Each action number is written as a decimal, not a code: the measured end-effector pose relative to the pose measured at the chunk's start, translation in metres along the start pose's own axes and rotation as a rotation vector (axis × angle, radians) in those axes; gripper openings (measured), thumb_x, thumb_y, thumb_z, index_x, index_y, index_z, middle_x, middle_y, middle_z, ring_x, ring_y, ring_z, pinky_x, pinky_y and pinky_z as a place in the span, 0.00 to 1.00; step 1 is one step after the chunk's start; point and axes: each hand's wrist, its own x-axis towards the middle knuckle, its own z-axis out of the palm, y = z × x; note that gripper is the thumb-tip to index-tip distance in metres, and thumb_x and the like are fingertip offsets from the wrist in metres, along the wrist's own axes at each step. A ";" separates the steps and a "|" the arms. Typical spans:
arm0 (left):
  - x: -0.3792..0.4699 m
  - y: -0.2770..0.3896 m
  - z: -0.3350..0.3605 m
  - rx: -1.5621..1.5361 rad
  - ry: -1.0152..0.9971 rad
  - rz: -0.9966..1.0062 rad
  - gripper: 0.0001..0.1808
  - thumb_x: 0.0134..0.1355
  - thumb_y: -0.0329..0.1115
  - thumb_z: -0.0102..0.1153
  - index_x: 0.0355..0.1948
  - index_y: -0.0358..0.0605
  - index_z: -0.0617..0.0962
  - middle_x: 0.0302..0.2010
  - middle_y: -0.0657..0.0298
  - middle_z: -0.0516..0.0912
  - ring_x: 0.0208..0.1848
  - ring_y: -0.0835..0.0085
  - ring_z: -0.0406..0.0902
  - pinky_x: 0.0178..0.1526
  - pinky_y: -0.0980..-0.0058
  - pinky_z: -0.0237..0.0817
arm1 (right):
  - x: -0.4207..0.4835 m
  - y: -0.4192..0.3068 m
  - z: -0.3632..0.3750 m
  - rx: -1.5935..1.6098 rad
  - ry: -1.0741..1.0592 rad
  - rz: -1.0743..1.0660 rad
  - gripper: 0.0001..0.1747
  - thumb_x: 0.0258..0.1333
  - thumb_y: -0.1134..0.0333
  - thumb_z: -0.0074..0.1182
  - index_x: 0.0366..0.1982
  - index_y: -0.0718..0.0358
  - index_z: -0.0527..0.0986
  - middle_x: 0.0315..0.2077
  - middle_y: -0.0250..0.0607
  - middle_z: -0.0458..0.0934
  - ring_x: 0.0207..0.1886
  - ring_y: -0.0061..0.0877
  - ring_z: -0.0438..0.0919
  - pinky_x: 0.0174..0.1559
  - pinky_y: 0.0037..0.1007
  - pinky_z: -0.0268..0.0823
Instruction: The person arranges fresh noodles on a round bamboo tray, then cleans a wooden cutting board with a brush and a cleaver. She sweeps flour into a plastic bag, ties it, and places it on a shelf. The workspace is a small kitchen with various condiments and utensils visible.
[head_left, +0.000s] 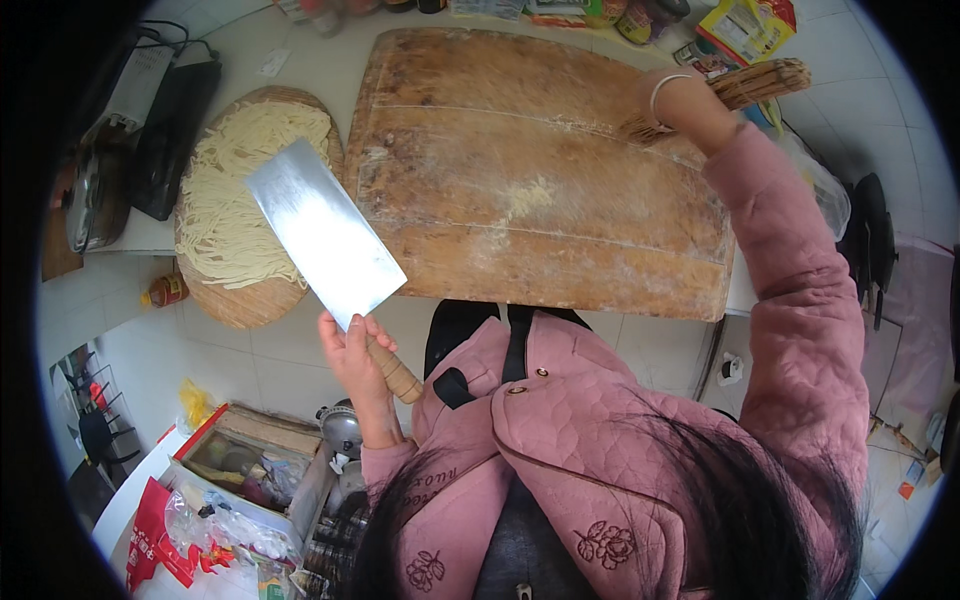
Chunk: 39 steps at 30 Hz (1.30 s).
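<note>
My left hand (358, 358) grips a wide-bladed cleaver (319, 229) near where the blade meets its wooden handle; the blade slants up and left, in front of fresh noodles (240, 195) on a round wooden board (251, 311). At the upper right, my right hand (669, 97) is closed around a bundled straw brush (761, 81), its fingers partly hidden by the wrist. The brush's bristles meet the large wooden board (465, 165) near its right edge. Pale flour (529, 196) is scattered across the middle of that board and along its seams.
Jars (651, 19) and a yellow packet (746, 30) stand behind the board. A glass-lidded pot (101, 187) and a dark flat object (176, 135) lie at the left. Below are a sauce bottle (166, 290) and an open box (247, 457). Dark pans (870, 232) hang or stand at the right.
</note>
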 end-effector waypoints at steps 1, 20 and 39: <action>0.000 0.000 0.002 0.012 0.008 0.007 0.09 0.63 0.28 0.42 0.45 0.41 0.64 0.22 0.63 0.69 0.19 0.78 0.66 0.22 0.78 0.63 | 0.001 -0.002 0.006 0.030 0.096 -0.069 0.05 0.41 0.75 0.53 0.24 0.62 0.79 0.25 0.45 0.78 0.30 0.40 0.78 0.30 0.36 0.69; 0.003 0.005 0.015 0.061 0.037 -0.006 0.08 0.63 0.27 0.42 0.44 0.41 0.64 0.21 0.64 0.68 0.19 0.79 0.66 0.22 0.79 0.63 | -0.049 -0.013 0.181 0.424 0.262 0.839 0.24 0.47 0.68 0.50 0.51 0.54 0.71 0.50 0.47 0.71 0.44 0.49 0.74 0.49 0.42 0.66; -0.011 0.008 0.036 0.028 -0.037 0.001 0.10 0.63 0.28 0.43 0.45 0.42 0.64 0.21 0.64 0.69 0.18 0.78 0.66 0.21 0.79 0.63 | 0.030 -0.132 0.083 0.520 0.405 0.031 0.30 0.46 0.72 0.49 0.56 0.53 0.66 0.53 0.35 0.69 0.50 0.37 0.69 0.46 0.42 0.63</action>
